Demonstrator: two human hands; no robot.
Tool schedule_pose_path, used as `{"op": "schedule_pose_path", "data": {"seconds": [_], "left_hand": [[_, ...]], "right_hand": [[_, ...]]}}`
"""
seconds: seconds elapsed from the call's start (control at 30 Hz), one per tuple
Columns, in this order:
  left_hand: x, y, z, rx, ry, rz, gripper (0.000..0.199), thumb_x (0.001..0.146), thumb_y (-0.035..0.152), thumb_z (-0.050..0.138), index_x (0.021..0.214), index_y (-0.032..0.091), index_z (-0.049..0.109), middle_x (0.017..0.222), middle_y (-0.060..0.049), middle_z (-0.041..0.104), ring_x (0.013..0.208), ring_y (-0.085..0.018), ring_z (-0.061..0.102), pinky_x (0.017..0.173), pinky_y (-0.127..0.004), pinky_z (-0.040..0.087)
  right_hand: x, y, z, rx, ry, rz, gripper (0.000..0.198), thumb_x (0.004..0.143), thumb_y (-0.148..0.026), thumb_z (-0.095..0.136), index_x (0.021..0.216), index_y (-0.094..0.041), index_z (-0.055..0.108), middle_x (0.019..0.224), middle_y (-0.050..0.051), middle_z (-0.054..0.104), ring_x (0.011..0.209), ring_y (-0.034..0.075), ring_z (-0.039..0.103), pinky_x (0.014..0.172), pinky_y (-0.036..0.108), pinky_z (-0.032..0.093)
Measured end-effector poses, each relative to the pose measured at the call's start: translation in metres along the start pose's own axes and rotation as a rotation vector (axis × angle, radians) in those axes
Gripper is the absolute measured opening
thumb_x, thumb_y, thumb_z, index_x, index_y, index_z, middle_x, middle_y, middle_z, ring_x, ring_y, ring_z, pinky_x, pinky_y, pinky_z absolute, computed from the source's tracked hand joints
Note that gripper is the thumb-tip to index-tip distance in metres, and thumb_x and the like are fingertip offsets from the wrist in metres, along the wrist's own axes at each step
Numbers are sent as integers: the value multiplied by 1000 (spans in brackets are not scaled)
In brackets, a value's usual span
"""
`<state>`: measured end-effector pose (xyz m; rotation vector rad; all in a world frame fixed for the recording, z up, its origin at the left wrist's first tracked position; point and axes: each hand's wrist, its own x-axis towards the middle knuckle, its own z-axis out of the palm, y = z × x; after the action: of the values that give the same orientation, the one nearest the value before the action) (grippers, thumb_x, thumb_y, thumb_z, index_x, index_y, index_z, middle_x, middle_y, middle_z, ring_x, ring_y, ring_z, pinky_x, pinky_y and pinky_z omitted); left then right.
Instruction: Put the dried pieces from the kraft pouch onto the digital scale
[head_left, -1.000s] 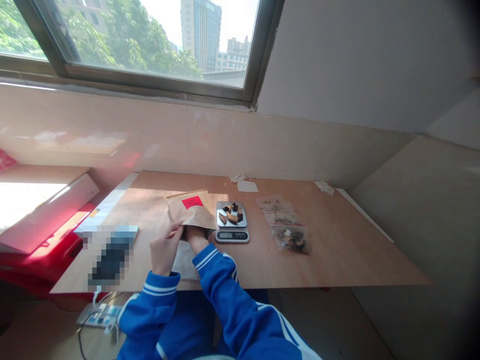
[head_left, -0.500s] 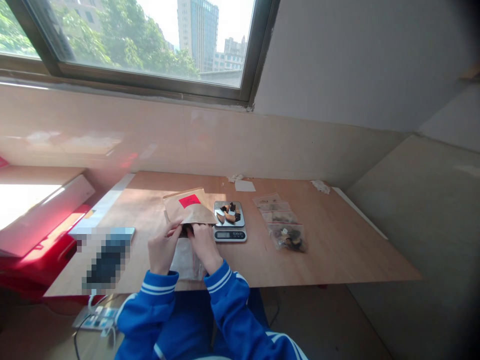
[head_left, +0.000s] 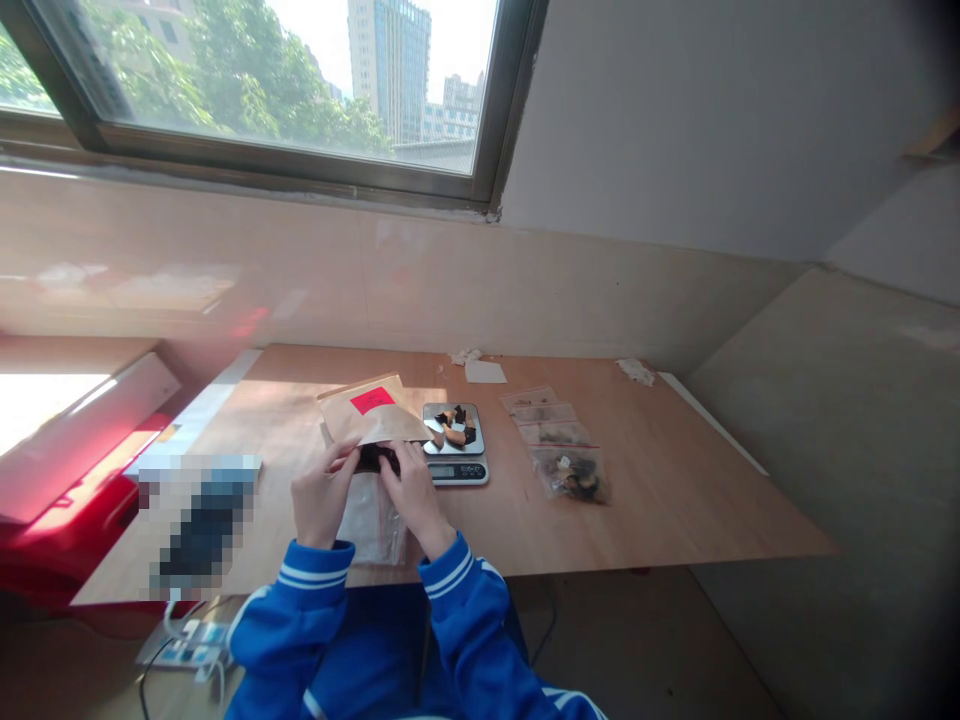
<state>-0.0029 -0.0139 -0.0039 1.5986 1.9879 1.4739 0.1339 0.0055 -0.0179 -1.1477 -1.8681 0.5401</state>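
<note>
So both hands are up at the near edge of the wooden tabletop (head_left: 675, 500), working the open mouth of a brown paper pouch (head_left: 371, 415) with a red label on it. The left hand (head_left: 321, 497) pinches the near-left lip of the pouch, and the right hand (head_left: 411, 490) has its fingers curled on the near-right lip, right where something dark shows at the opening. Can't really tell what the dark stuff is from here.

Under the hands, flat on the tabletop, there's a clear zip bag (head_left: 373, 520) with a red strip, looks like it's lying partly beneath the wrists.

Just right of the pouch sits a small kitchen scale (head_left: 454, 455), touching or nearly touching the pouch, with a few brown and black pieces (head_left: 454, 426) piled on its plate. Further right is a row of clear bags (head_left: 559, 445), the nearest one filled with dark bits.

At the far side there's a white paper scrap (head_left: 484, 372), and another crumpled bit (head_left: 636, 371) off to the right. Left side has a blurred-out thing (head_left: 196, 520).
</note>
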Motion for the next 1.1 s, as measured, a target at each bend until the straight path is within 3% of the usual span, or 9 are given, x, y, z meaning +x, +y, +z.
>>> {"op": "schedule_pose_path", "data": {"seconds": [0.3, 0.8, 0.97, 1.1], "left_hand": [[1, 2, 2, -15, 5, -24, 25, 79, 41, 59, 92, 26, 73, 79, 3, 75, 76, -18, 72, 70, -24, 54], [-1, 0, 3, -46, -6, -53, 26, 76, 41, 60, 93, 26, 73, 83, 3, 75, 78, -18, 72, 73, -25, 53], [-1, -1, 1, -40, 5, -65, 25, 77, 41, 60, 92, 26, 73, 83, 3, 75, 79, -19, 72, 73, -25, 53], [0, -3, -1, -28, 10, -60, 25, 78, 41, 59, 93, 27, 73, 82, 3, 75, 79, -18, 72, 72, -25, 52]], "right_hand": [[-4, 5, -15, 397, 75, 70, 24, 94, -23, 44, 111, -22, 61, 110, 5, 66, 105, 18, 61, 92, 30, 48], [-10, 14, -6, 565, 140, 129, 19, 91, -26, 50, 102, -22, 65, 104, 5, 67, 100, 19, 63, 90, 31, 50], [-12, 15, -15, 693, 165, 206, 20, 89, -34, 56, 100, -20, 66, 103, 5, 68, 101, 19, 63, 92, 32, 49], [-18, 20, -30, 794, 95, 261, 25, 87, -39, 59, 102, -20, 67, 103, 5, 69, 101, 19, 63, 91, 32, 49]]}}
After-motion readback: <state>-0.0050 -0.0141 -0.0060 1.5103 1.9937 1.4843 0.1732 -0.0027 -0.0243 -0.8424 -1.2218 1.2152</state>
